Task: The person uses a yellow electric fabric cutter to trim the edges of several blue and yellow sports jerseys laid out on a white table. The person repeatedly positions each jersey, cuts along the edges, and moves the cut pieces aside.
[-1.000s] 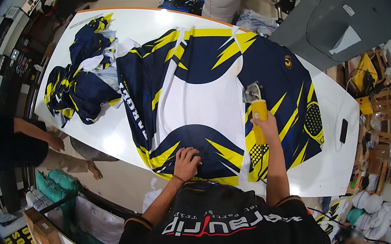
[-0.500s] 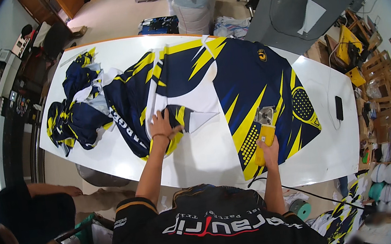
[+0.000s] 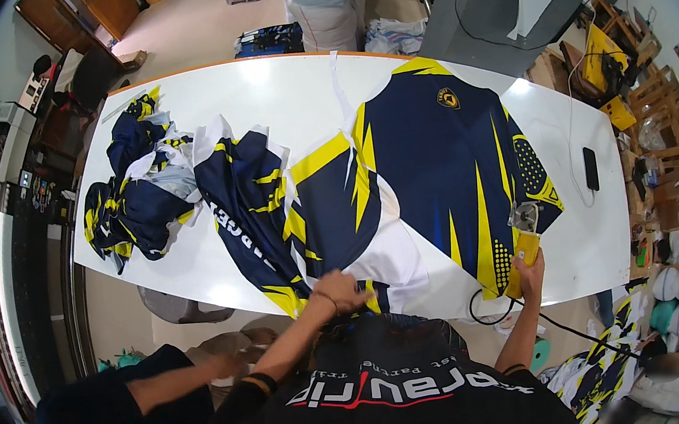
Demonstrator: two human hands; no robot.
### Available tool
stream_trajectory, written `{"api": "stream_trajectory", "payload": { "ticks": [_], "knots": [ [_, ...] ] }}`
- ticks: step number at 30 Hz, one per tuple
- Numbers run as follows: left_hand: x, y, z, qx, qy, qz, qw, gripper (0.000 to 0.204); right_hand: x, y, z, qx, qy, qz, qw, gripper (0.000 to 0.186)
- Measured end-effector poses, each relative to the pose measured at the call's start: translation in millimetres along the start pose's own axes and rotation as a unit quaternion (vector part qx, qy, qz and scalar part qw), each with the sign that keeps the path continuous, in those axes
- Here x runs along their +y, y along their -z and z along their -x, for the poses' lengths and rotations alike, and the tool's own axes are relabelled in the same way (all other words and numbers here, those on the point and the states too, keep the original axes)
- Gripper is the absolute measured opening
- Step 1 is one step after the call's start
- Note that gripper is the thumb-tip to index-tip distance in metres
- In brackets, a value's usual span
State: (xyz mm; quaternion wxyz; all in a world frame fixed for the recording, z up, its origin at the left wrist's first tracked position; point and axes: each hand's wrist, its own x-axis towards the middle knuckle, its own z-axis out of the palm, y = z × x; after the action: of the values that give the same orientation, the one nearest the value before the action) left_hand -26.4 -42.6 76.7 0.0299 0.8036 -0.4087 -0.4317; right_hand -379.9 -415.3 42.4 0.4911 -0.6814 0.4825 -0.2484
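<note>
My right hand (image 3: 530,273) is closed around the yellow body of a handheld electric cloth cutter (image 3: 526,241). Its round metal head rests over the right part of a navy and yellow printed fabric panel (image 3: 425,150), spread flat. Low at the table's near edge, my left hand (image 3: 341,292), somewhat blurred, has curled fingers at the edge of a second printed fabric piece (image 3: 330,200) with white margins, and seems to grip it. Left of that lies a folded navy and yellow piece with white lettering (image 3: 242,211).
A crumpled pile of printed fabric (image 3: 140,177) lies on the white table (image 3: 240,89) at left. A black phone (image 3: 590,169) with a white cable is at right. The cutter's black cord (image 3: 583,334) trails off the near edge. Another person (image 3: 126,408) is at lower left.
My left hand has drawn the white-edged fabric toward me, and that piece has turned. The large panel has swung round, its near tip shifting right. My right hand and the cutter have moved right.
</note>
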Motion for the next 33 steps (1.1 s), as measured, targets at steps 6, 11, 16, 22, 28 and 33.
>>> {"api": "stream_trajectory", "payload": {
  "ticks": [6,11,16,22,28,33],
  "knots": [
    [-70.5,61.3,-86.1,0.388,-0.124,0.059,0.911,0.078,-19.0,-27.2,29.5,-0.020,-0.004,-0.053,0.998,0.056],
    [-93.3,51.0,-84.9,0.326,0.088,-0.115,0.934,0.111,-33.0,-69.2,56.7,-0.093,-0.054,-0.060,0.992,0.060],
    [-74.9,22.9,-72.4,0.306,0.177,-0.093,0.931,0.117,-50.1,-96.2,79.6,-0.147,-0.094,0.009,0.985,0.061],
    [-43.6,13.4,-56.5,0.356,0.167,-0.047,0.918,0.102,-61.6,-116.7,83.8,-0.205,-0.070,0.052,0.975,0.063],
    [28.1,-34.6,-46.8,0.383,-0.231,0.029,0.894,0.056,-69.6,-127.0,80.0,-0.224,-0.051,0.103,0.968,0.067],
    [23.2,-75.6,-73.0,0.333,-0.239,-0.009,0.912,0.035,-82.6,-133.5,86.7,-0.210,-0.017,0.163,0.964,0.071]
  ]
}}
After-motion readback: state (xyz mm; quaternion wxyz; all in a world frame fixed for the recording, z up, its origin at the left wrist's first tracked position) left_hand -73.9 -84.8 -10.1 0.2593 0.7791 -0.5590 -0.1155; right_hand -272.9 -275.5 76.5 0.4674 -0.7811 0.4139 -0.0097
